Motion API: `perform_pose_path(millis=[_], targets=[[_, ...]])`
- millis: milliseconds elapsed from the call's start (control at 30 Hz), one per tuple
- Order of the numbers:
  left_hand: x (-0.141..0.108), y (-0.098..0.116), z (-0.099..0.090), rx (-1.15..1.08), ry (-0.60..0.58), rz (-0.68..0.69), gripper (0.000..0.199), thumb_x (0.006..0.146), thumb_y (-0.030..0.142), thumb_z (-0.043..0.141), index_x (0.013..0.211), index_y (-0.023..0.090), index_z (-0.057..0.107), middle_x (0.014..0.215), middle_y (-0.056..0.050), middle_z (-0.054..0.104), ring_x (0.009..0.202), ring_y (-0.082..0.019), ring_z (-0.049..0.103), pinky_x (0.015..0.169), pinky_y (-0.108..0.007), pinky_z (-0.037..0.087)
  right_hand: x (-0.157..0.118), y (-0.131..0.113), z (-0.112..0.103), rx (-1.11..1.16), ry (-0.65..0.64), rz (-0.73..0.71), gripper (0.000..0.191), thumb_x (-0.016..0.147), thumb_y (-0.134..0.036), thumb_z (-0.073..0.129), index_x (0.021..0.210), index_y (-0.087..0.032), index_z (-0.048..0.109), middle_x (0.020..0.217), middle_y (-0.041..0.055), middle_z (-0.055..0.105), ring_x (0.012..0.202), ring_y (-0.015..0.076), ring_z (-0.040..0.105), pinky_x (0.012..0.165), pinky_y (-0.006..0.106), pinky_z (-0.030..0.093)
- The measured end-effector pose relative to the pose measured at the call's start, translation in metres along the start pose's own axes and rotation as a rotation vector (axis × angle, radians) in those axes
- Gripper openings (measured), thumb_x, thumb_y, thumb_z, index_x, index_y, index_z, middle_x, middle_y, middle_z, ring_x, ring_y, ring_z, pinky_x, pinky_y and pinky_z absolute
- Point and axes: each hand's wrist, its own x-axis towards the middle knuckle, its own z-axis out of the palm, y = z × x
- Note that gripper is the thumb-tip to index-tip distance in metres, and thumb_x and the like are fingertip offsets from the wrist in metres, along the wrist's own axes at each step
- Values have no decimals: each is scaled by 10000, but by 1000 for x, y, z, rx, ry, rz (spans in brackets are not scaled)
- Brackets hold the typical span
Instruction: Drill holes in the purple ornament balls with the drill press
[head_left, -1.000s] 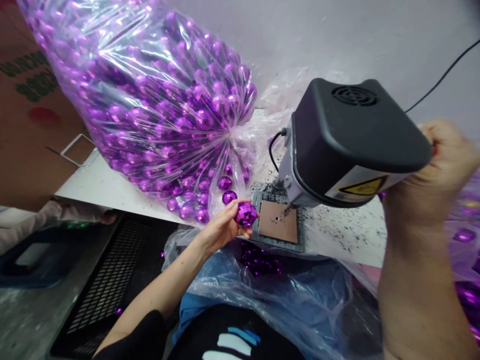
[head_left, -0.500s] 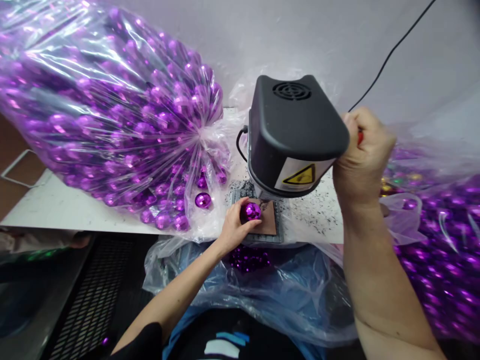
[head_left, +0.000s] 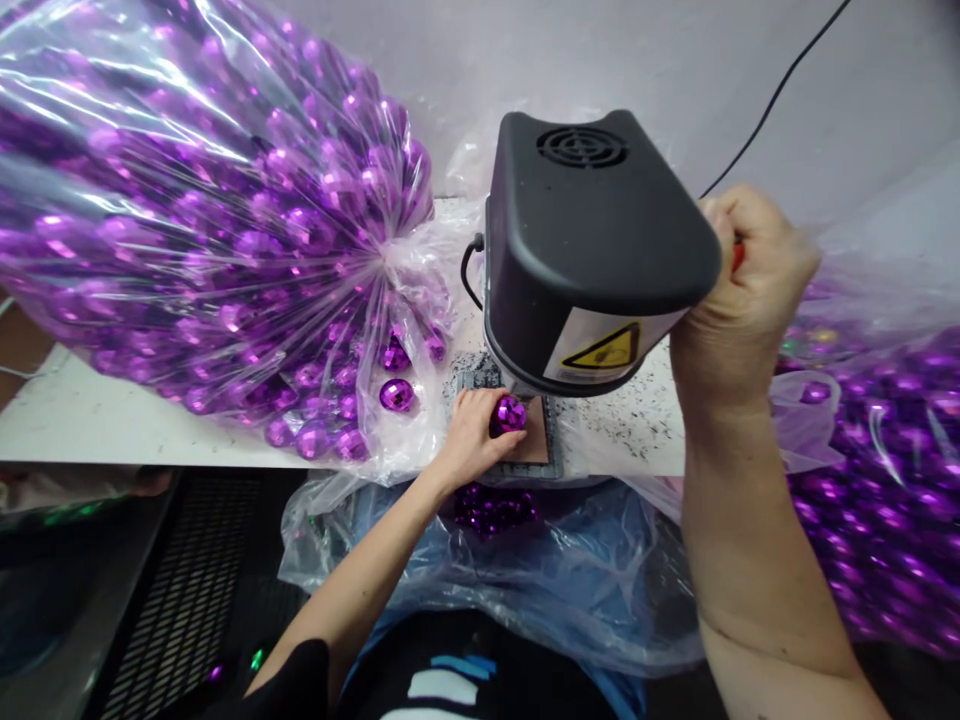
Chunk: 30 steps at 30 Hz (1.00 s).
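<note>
Between the thumb and fingers of my left hand (head_left: 480, 430) is a shiny purple faceted ball (head_left: 511, 414), held over a brown pad (head_left: 535, 440) on the grey base plate. A black machine head (head_left: 592, 250) with a round vent and a yellow warning label stands above the pad. At its right side my right hand (head_left: 757, 290) is wrapped around a handle, of which only a bit of red shows. The machine's lower end is mostly hidden behind its cover.
A big clear bag of purple balls (head_left: 225, 240) covers the left of the white table (head_left: 90, 410). One loose ball (head_left: 397, 395) lies by its mouth. More purple balls (head_left: 885, 500) fill a bag at the right. Clear plastic (head_left: 592, 590) hangs over my lap, and dark flakes litter the tabletop.
The whole view has shifted slightly. My left fingers have closed in further over the ball, which sits a little nearer the machine. My right hand keeps its hold on the handle.
</note>
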Motion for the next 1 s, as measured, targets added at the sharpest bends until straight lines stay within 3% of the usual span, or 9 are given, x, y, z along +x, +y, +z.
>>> perform_pose_path(millis=[100, 200, 300, 400, 667, 867, 1000], targets=[[1, 6, 4, 37, -17, -36, 482, 844, 329, 679, 1278, 199, 516, 1230, -103, 616, 1206, -300, 525, 1150, -538, 270, -1, 0, 1, -1, 7, 1, 445, 953, -456, 419, 672, -117, 361, 631, -38, 301, 612, -19, 284, 594, 166, 196], [-1, 9, 15, 56, 44, -75, 479, 846, 376, 692, 1257, 209, 513, 1172, -90, 628, 1155, -288, 543, 1182, -559, 211, -1, 2, 2, 3, 14, 0, 463, 945, -492, 411, 681, -113, 370, 643, -34, 297, 627, -21, 300, 608, 160, 207], [-3, 9, 25, 71, 166, -92, 449, 823, 414, 724, 1175, 206, 537, 1099, -77, 644, 1100, -279, 561, 1174, -554, 236, -2, 3, 2, 10, 21, -14, 455, 951, -468, 418, 676, -110, 364, 647, -32, 269, 627, -23, 297, 610, 160, 205], [-3, 8, 32, 125, 246, -83, 346, 824, 345, 712, 1093, 201, 550, 1072, -77, 650, 1084, -273, 569, 1158, -547, 270, -3, 4, 1, 35, 23, -17, 412, 949, -377, 464, 661, -111, 341, 642, -35, 240, 622, -25, 279, 607, 160, 198], [-2, 3, 36, 161, 267, -48, 286, 817, 316, 675, 1042, 180, 564, 1017, -83, 656, 1057, -281, 585, 1125, -558, 323, -4, 4, -5, -69, -12, -73, 417, 940, -361, 480, 649, -106, 325, 654, -34, 253, 624, -31, 244, 607, 163, 199], [-3, 4, 36, 117, 234, -79, 266, 828, 334, 658, 1045, 196, 592, 1046, -81, 656, 1073, -283, 579, 1122, -555, 321, -37, -8, -7, -326, 234, -192, 409, 982, -345, 415, 687, -83, 525, 613, -23, 407, 578, -30, 331, 581, 174, 248], [-3, 5, 35, 80, 219, -112, 252, 812, 321, 674, 1032, 216, 611, 1044, -77, 655, 1103, -285, 567, 1137, -545, 310, -65, -1, -8, -182, 297, -290, 409, 947, -387, 478, 704, -76, 589, 566, 11, 483, 568, 36, 503, 573, 198, 356]])
